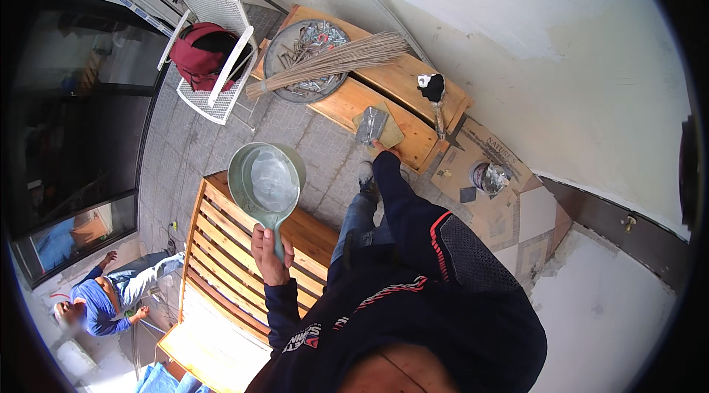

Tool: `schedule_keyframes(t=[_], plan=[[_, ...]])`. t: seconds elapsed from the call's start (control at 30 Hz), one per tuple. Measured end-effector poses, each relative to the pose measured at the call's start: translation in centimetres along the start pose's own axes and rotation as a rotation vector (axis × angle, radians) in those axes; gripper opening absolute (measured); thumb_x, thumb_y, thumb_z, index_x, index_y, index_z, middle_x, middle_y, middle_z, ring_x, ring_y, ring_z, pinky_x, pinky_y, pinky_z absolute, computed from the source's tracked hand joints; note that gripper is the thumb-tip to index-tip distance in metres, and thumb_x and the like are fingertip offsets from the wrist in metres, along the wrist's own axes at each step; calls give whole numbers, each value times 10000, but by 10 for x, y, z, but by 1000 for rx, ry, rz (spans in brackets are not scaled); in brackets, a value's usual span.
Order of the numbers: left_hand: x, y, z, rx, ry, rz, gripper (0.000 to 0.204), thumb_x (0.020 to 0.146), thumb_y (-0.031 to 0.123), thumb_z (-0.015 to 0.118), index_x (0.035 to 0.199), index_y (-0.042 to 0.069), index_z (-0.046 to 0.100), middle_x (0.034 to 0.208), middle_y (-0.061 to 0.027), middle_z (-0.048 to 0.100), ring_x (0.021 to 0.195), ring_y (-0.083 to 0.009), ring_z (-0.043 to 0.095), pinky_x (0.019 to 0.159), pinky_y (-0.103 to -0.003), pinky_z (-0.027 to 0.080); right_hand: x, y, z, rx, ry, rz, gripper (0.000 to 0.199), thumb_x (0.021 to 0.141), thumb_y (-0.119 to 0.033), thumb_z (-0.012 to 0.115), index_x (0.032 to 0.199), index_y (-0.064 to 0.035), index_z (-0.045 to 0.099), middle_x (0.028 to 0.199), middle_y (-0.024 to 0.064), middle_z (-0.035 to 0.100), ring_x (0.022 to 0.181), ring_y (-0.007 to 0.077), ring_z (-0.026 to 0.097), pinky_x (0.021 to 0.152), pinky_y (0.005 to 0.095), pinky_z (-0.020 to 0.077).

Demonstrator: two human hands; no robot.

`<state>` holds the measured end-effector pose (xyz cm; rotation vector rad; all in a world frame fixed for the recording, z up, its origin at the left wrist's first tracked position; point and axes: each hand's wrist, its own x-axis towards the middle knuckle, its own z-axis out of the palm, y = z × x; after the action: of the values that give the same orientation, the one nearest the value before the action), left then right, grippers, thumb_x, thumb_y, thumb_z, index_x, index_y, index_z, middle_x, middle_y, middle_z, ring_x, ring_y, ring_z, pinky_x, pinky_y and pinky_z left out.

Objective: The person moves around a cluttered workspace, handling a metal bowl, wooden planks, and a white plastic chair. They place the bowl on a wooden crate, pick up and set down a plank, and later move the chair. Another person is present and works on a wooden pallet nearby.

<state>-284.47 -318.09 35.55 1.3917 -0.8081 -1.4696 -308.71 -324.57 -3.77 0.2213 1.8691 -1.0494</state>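
Note:
My left hand (pixel 271 254) is closed round the handle of a pale green dipper (pixel 296 171), whose bowl holds a cloudy whitish liquid. Over the wooden bench, my right hand (pixel 385 148) reaches out with its thumb at the lower corner of a grey, smeared rectangular slab (pixel 371 125). It appears to pinch that corner, though most of its fingers are hidden. Partly beneath the slab shows a tan square piece (pixel 391 131); whether the hand touches this too I cannot tell.
On the bench (pixel 413 116) are a round tray (pixel 279 60) of metal hardware, a twig bundle (pixel 340 62) and a dark-topped brush-like tool (pixel 436 94). A smeared can (pixel 489 177) stands on cardboard. A white chair (pixel 196 105) holds a red bag (pixel 199 60). Another person (pixel 103 301) is lower left, beyond a slatted bench (pixel 233 245).

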Motion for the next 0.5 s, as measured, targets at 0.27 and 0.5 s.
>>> schedule_keyframes(t=[0.27, 0.5], plan=[[26, 15, -12, -6, -41, -21, 169, 910, 244, 391, 923, 75, 399, 459, -53, 439, 269, -81, 290, 267, -179, 242, -7, -17, 16, 79, -149, -33, 500, 693, -244, 725, 1112, -78, 508, 1004, 5, 582, 871, 167, 559, 699, 299, 465], [80, 44, -45, 77, -143, -148, 210, 878, 275, 458, 889, 70, 415, 451, -61, 457, 276, -82, 307, 276, -185, 243, -35, -22, 3, 72, -53, 156, 503, 690, -226, 728, 1119, -84, 507, 1010, 15, 584, 880, 162, 565, 720, 296, 466]])
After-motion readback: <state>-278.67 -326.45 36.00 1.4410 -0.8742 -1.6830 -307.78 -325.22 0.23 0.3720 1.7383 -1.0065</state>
